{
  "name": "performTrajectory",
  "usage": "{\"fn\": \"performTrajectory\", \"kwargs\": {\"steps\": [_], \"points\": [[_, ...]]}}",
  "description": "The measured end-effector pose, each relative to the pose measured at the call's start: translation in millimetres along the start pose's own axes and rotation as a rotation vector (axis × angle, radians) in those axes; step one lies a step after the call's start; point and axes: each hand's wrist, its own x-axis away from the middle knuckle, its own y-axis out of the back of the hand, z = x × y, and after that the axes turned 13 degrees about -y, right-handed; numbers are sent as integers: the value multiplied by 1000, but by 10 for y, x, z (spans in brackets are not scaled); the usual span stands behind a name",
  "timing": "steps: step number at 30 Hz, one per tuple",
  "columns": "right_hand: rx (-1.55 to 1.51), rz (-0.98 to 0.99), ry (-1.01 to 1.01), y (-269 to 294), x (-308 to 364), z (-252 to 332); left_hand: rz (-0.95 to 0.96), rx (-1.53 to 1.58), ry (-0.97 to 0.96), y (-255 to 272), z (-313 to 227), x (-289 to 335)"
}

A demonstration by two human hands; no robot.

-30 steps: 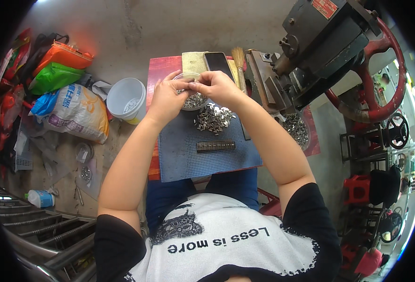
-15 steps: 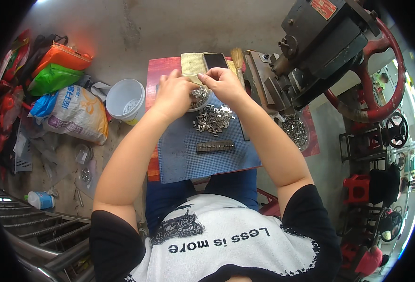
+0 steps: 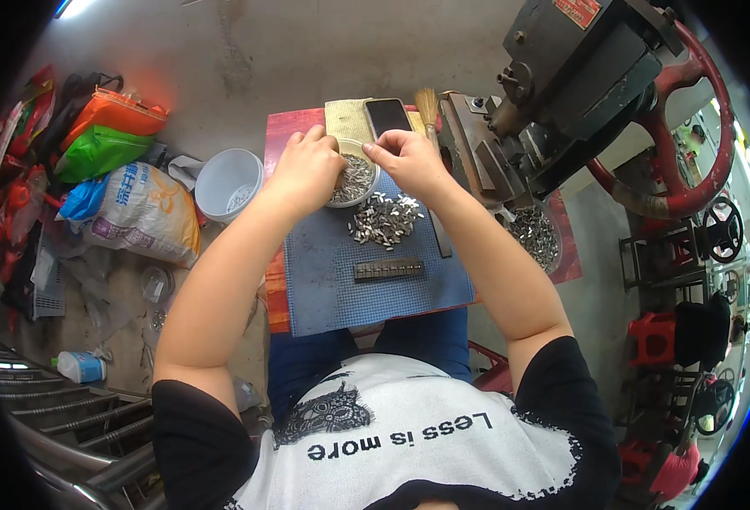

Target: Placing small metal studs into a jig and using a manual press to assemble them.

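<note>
A round pale bowl (image 3: 375, 182) full of thin silvery metal pins (image 3: 355, 180) stands at the far part of the blue mat (image 3: 332, 297). Over its left rim my left hand (image 3: 311, 172) is curled, fingertips down at the pins; what they pinch is hidden. At the bowl's right side my right hand (image 3: 413, 166) is closed, thumb and forefinger together near the rim; anything between them is too small to make out. Just nearer than the bowl lies a loose heap of short shiny metal pieces (image 3: 385, 221). A dark slotted metal bar (image 3: 389, 269) rests closer to me.
Behind the bowl are a phone (image 3: 388, 116) on a yellow cloth (image 3: 345, 112) and a brush (image 3: 427, 106). A heavy press (image 3: 579, 85) with a red handwheel (image 3: 722, 110) stands right, above a tub of metal parts (image 3: 535, 234). A white bucket (image 3: 228, 184) and bags (image 3: 150, 212) sit left.
My right hand has shifted slightly down and right, its fingertips away from my left hand. My left hand stays at the bowl, and more of the pins shows between the hands.
</note>
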Motion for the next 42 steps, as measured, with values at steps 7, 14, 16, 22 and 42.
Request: {"fn": "performTrajectory", "kwargs": {"steps": [7,14,16,22,42], "points": [[196,-99,178,-114,103,72,-35,-164,-47,-200,11,-50],[331,5,325,-204,10,-61,-334,437,86,-237,104,64],[315,23,328,-204,-13,-29,-328,428,118,-227,84,81],[266,13,424,-204,-18,26,-320,560,137,-171,90,111],[-367,146,-46,-278,20,184,-474,419,223,-164,-15,196]]}}
